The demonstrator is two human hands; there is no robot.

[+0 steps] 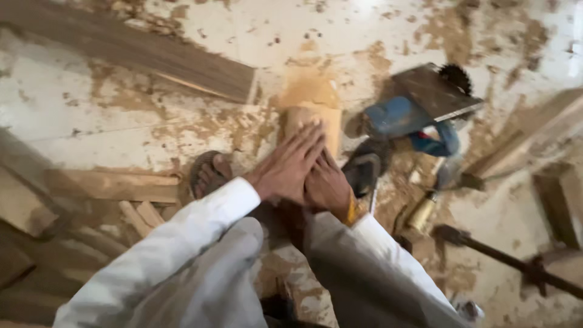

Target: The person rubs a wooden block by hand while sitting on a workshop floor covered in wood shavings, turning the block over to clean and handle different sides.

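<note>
Our left hand (290, 163) lies flat, fingers stretched and gripping nothing, its fingertips on the near end of a small wooden block (316, 124). Our right hand (328, 184) sits just under it, also flat and empty. The block lies just beyond both hands, its long axis running away from us. A blue circular saw (419, 112) rests to the right, amid sawdust.

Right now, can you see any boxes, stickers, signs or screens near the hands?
None show: no package, sign or screen.
Hands: the left hand lies over the right hand on a small tan wood block.
Circular saw: right of the block, blue body, dark plate, toothed blade; any label is too blurred to tell.
</note>
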